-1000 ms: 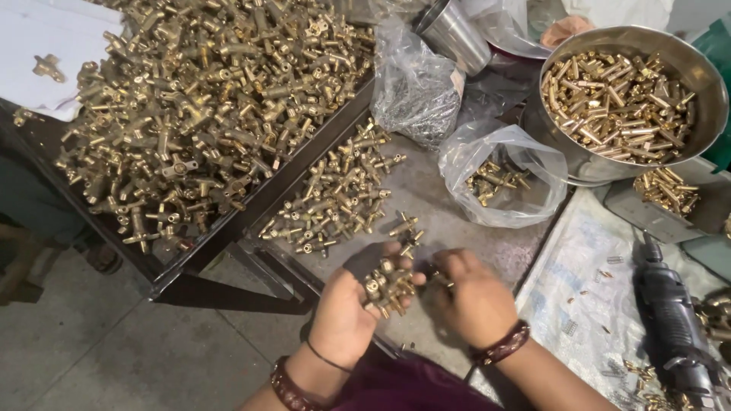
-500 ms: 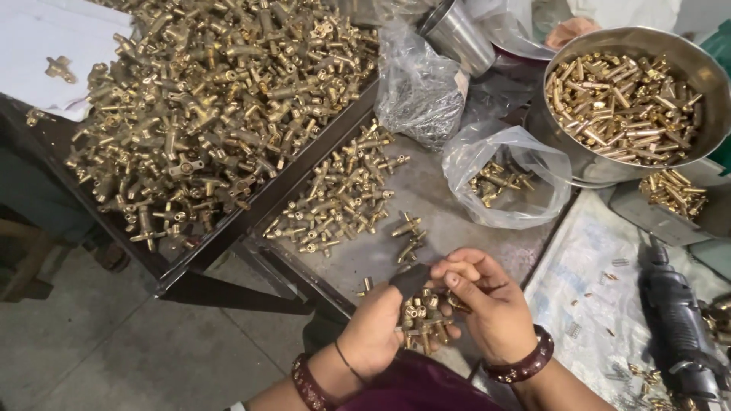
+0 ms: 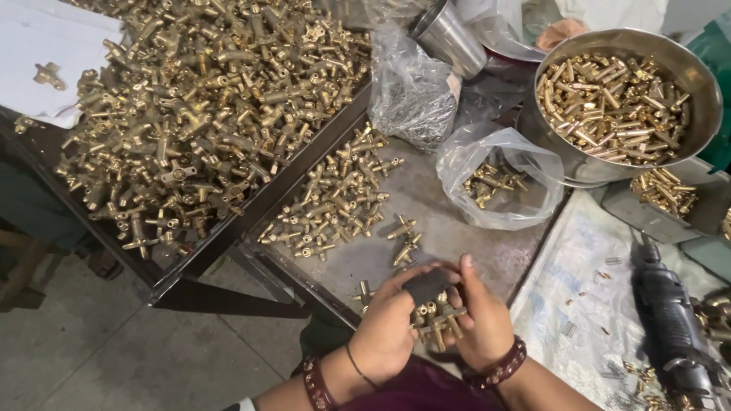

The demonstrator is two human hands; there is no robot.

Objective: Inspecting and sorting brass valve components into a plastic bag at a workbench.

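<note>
My left hand (image 3: pixel 388 327) and my right hand (image 3: pixel 480 323) are cupped together at the bottom middle over the grey tray's near edge. Between them they hold a cluster of small brass fittings (image 3: pixel 435 320) and a dark flat piece (image 3: pixel 423 285) pinched at the top. A small pile of brass fittings (image 3: pixel 335 202) lies on the grey tray (image 3: pixel 449 221) just beyond my hands, with a few loose ones (image 3: pixel 405 240) closer. Both wrists wear dark bead bracelets.
A large heap of brass fittings (image 3: pixel 198 114) fills the dark-framed tray at left. A steel bowl (image 3: pixel 700 99) of brass pins sits top right, beside clear plastic bags (image 3: pixel 499 179) and a steel cup (image 3: pixel 449 38). A dark power tool (image 3: pixel 674 320) lies at right on a printed sheet.
My hands have drawn closer together and slightly nearer to me, now enclosing the brass cluster; the dark piece sits between my fingertips at the top.
</note>
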